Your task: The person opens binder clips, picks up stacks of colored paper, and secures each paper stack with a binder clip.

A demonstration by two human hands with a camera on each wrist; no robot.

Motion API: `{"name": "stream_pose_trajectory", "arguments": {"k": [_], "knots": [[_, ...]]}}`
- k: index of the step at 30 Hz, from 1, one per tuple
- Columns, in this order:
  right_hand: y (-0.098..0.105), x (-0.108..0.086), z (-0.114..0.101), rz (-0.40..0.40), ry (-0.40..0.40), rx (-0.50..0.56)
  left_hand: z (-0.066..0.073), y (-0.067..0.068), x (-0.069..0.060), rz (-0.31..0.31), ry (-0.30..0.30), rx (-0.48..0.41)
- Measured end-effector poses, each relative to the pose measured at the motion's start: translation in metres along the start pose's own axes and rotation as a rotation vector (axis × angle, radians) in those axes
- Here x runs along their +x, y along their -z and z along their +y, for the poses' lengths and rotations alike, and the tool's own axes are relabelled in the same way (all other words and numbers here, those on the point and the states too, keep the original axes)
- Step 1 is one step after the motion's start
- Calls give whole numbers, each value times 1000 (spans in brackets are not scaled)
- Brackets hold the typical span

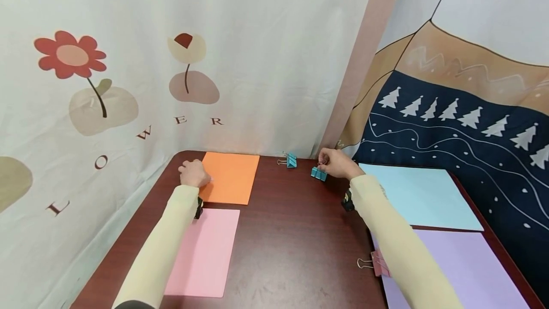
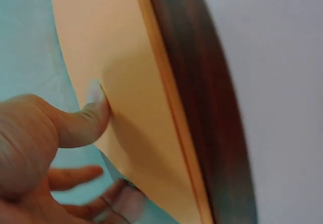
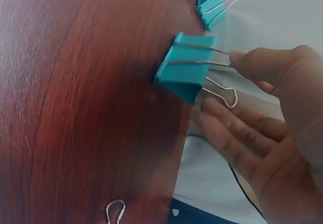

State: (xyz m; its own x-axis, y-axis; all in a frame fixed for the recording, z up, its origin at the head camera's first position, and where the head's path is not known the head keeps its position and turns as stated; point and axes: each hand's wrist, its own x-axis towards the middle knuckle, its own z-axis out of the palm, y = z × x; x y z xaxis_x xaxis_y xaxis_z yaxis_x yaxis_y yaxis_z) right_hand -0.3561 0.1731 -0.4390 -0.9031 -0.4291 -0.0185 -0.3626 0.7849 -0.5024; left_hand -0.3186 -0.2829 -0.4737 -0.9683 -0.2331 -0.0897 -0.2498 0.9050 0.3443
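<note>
Flower curtain (image 1: 257,61) behind, tree curtain (image 1: 411,137) off to the right, and up against them both stands a brown table (image 1: 296,242), with the action at its far edge! Right hand (image 1: 336,162) is on a teal clip (image 1: 319,174), thumb and fingers pinching at the wire handles (image 3: 202,62), the clip's body low over the table just in from that far edge. A second teal clip (image 1: 291,160) waits near it, loose, towards the far left corner.

And over at that corner, left hand (image 1: 193,173) is at the left side of the orange paper (image 1: 233,178): thumb on the top face, fingers bent beside the sheet's edge. Whether those fingers are tucked underneath, I cannot tell.

So the step in hand looks like taking up a clip while the other hand minds the paper. My call on what the next move needs: a secure hold on both handles, a firm squeeze to spread the clip's mouth, and a paper edge kept tidy.

Now the pose! Both arms reach long and forward, the left straight up the left edge over the pink paper (image 1: 210,252), the right slanting in from the near right corner, its sleeve crossing the purple paper (image 1: 467,266) and clipping the light blue paper (image 1: 424,199). Beside that forearm, a pink clip (image 1: 380,263) sits at the purple sheet's left side.
</note>
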Motion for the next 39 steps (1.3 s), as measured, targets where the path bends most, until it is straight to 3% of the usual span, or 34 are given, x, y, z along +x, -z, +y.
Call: {"name": "stream_pose_trajectory", "arguments": {"k": [4, 7, 13, 19, 23, 27, 32, 39], "knots": [[3, 0, -2, -19, -43, 17, 6, 7, 0, -27, 131, 39], [5, -1, -6, -45, -72, -4, 7, 11, -1, -64, 172, 56], [8, -4, -18, -98, -98, -55, 0, 12, 1, -109, 184, -9], [5, -6, -20, -77, -142, -77, -4, 11, 6, -131, 191, -38], [5, -9, -17, -80, -167, -27, 0, 12, 4, -127, 196, -28], [4, -12, -13, -79, -180, 37, 0, 12, 2, -118, 176, -77], [0, -17, -9, -50, -191, 107, -2, 10, 1, -117, 211, -193], [-3, -24, -8, -4, -212, 192, -6, 12, -2, -88, 257, -256]]}}
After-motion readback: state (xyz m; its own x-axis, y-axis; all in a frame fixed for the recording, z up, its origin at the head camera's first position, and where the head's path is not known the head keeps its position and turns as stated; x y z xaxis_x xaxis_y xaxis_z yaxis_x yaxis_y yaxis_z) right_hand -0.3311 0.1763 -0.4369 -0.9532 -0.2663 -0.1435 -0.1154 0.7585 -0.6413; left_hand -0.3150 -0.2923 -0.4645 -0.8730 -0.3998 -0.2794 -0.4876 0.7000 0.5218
